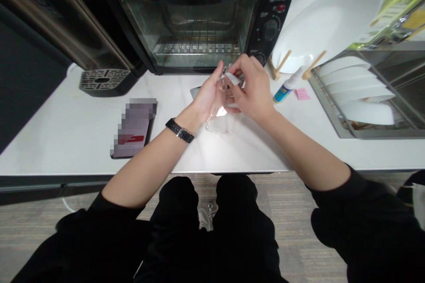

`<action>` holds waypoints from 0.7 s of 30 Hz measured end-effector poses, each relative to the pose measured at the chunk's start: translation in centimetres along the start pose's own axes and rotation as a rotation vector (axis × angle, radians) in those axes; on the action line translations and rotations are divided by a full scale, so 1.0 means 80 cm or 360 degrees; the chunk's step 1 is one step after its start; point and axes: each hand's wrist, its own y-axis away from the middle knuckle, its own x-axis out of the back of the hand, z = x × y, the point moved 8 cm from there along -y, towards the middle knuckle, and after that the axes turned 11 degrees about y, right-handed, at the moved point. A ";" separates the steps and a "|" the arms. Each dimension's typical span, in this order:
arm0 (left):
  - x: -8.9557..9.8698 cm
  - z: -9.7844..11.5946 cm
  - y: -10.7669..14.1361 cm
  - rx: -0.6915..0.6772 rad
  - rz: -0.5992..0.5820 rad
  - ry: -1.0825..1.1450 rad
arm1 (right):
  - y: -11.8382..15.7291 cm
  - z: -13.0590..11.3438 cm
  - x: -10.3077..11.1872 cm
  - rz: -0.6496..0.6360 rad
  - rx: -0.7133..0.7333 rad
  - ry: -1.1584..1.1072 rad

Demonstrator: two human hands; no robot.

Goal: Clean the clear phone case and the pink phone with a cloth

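Observation:
A clear phone case [219, 119] is tilted above the white counter, its camera-hole end up between my hands. My left hand [210, 93] holds it from the left side, thumb up along its edge. Pinched in the fingers of my right hand [254, 90] is a small white cloth or tissue [233, 78], pressed against the case near its camera holes. The lower fingers of my right hand show behind the clear case. A flat grey item [195, 92] lies on the counter, partly hidden behind my left hand.
A phone [136, 128] lies at the left near a black drip tray [104, 80]. A toaster oven [199, 22] stands behind my hands. To the right are a small spray bottle [287, 88], a pink note [302, 93], a large white plate [328, 17] on a wooden rack and a metal dish basin [360, 133].

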 end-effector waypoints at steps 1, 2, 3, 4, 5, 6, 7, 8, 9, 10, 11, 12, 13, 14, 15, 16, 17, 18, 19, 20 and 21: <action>0.000 0.002 0.000 -0.0024 0.0019 0.0032 | 0.000 -0.004 -0.002 -0.0038 0.0047 -0.0023; 0.000 0.004 0.001 -0.0053 0.0038 0.0059 | 0.001 -0.009 -0.005 -0.0089 0.0099 -0.0040; 0.000 0.007 0.001 -0.0093 0.0039 0.0075 | 0.001 -0.015 -0.008 -0.0137 0.0165 -0.0059; 0.000 0.011 0.001 -0.0138 0.0023 0.0069 | 0.003 -0.022 -0.011 -0.0181 0.0244 -0.0090; -0.001 0.014 0.001 -0.0174 -0.0013 0.0039 | 0.005 -0.030 -0.014 -0.0223 0.0330 -0.0136; -0.002 0.017 0.001 -0.0204 -0.0058 -0.0001 | 0.008 -0.038 -0.016 -0.0260 0.0423 -0.0196; -0.003 0.019 0.002 -0.0232 -0.0109 -0.0030 | 0.011 -0.046 -0.018 -0.0300 0.0513 -0.0265; -0.002 0.023 0.002 -0.0270 -0.0137 -0.0037 | 0.015 -0.053 -0.020 -0.0344 0.0592 -0.0334; 0.002 0.028 0.002 -0.0319 -0.0136 -0.0018 | 0.018 -0.058 -0.022 -0.0388 0.0653 -0.0391; 0.007 0.035 0.002 -0.0388 -0.0114 0.0029 | 0.020 -0.061 -0.024 -0.0424 0.0694 -0.0426; 0.013 0.042 0.003 -0.0468 -0.0071 0.0095 | 0.022 -0.063 -0.025 -0.0442 0.0720 -0.0437; 0.019 0.049 0.003 -0.0549 -0.0015 0.0165 | 0.022 -0.063 -0.025 -0.0442 0.0723 -0.0418; 0.026 0.055 0.004 -0.0612 0.0038 0.0219 | 0.021 -0.060 -0.025 -0.0431 0.0698 -0.0368; 0.031 0.059 0.003 -0.0653 0.0086 0.0258 | 0.019 -0.056 -0.026 -0.0409 0.0654 -0.0294; 0.034 0.062 0.003 -0.0666 0.0117 0.0281 | 0.017 -0.050 -0.026 -0.0383 0.0593 -0.0206; 0.036 0.062 0.002 -0.0656 0.0141 0.0288 | 0.014 -0.043 -0.026 -0.0358 0.0516 -0.0115; 0.036 0.061 0.001 -0.0625 0.0146 0.0277 | 0.011 -0.035 -0.025 -0.0332 0.0433 -0.0033; 0.034 0.059 0.000 -0.0580 0.0131 0.0252 | 0.008 -0.027 -0.024 -0.0306 0.0349 0.0034; 0.030 0.055 0.000 -0.0519 0.0107 0.0218 | 0.005 -0.020 -0.023 -0.0282 0.0270 0.0082; 0.025 0.049 -0.001 -0.0452 0.0077 0.0174 | 0.003 -0.013 -0.022 -0.0258 0.0197 0.0117; 0.020 0.043 -0.001 -0.0389 0.0045 0.0129 | 0.002 -0.008 -0.020 -0.0235 0.0132 0.0142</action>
